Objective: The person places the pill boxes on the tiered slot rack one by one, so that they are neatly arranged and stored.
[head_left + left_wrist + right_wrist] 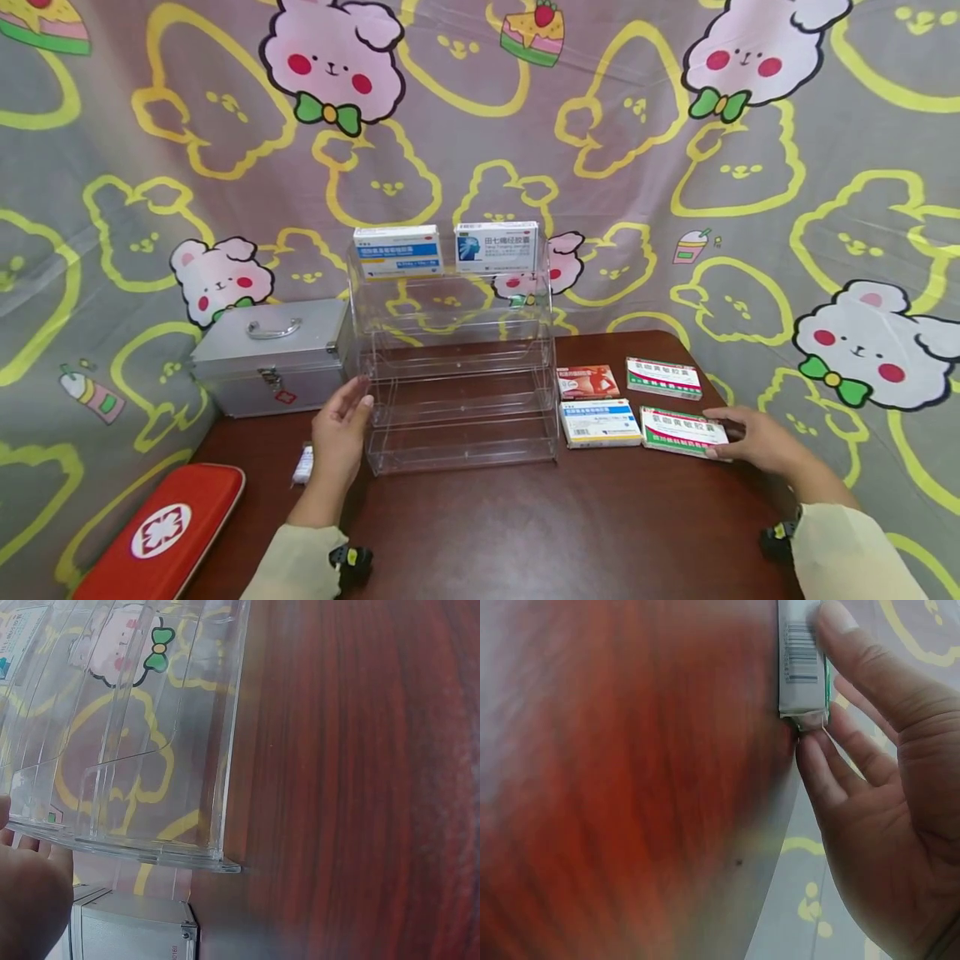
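A clear tiered display rack (465,454) stands mid-table, with a blue-and-white medicine box (397,252) and a white medicine box (495,247) on its top tier. My left hand (341,429) holds the rack's left side edge, thumb toward the front and fingers on the outer side; the left wrist view shows the fingers at the clear side panel (150,853). At the right, my right hand (765,446) grips the right end of a green-and-white medicine box (678,432). In the right wrist view, the thumb lies along the box's barcode side (802,664), with fingertips at its end.
Beside the gripped box lie another green-and-white box (663,379), a red box (587,382) and a blue-and-white box (600,423). A silver case (270,358) stands behind the left hand. Nearer are a small white item (303,465) and a red first-aid pouch (168,529). Patterned cloth (630,167) hangs behind.
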`<state>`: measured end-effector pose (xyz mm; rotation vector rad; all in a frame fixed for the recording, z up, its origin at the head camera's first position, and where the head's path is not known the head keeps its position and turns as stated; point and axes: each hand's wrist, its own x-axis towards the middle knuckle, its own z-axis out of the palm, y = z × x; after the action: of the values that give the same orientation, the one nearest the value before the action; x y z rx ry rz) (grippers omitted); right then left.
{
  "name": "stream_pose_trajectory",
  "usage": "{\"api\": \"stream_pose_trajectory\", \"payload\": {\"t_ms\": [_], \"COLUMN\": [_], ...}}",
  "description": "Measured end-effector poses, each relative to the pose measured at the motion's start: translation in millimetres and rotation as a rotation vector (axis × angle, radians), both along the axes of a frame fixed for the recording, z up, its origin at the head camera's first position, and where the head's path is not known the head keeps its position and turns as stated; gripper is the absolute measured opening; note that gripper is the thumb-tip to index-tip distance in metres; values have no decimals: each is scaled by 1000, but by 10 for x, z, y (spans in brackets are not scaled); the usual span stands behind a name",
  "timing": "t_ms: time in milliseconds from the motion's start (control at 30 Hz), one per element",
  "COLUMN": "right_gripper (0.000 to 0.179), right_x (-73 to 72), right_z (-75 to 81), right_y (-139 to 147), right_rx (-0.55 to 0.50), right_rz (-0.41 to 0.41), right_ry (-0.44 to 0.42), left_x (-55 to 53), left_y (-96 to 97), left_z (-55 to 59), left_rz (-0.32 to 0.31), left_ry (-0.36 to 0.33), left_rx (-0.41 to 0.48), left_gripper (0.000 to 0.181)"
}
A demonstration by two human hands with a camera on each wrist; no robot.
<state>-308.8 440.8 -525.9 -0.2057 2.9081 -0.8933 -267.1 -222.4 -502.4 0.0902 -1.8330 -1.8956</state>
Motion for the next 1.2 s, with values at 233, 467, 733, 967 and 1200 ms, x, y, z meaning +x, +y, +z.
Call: {"api": "stream_pose_trajectory", "payload": {"t_ms": [233,467,733,967,1200], "right_gripper": [89,84,51,38,42], "right_x": [57,130,243,313,415], "right_z": [6,19,169,215,342], "right_y": [6,-17,-112,-156,-213], "right_rx": [-5,18,9,25,-20], "right_rz": [7,11,-44,-58,-73], "right_ry": [-47,-21,37,93,81], "left_x": [-15,-8,-13,-14,-14], "left_y": [-5,12,6,-2,-11], "left_z": [10,-1,17,18,7], "left_rz": [2,-2,-5,4,-8], "left_ry": [-14,-32,-13,-25,-27], "left_rx": [-8,14,23,7,16], "left_gripper": [46,46,47,46,47]}}
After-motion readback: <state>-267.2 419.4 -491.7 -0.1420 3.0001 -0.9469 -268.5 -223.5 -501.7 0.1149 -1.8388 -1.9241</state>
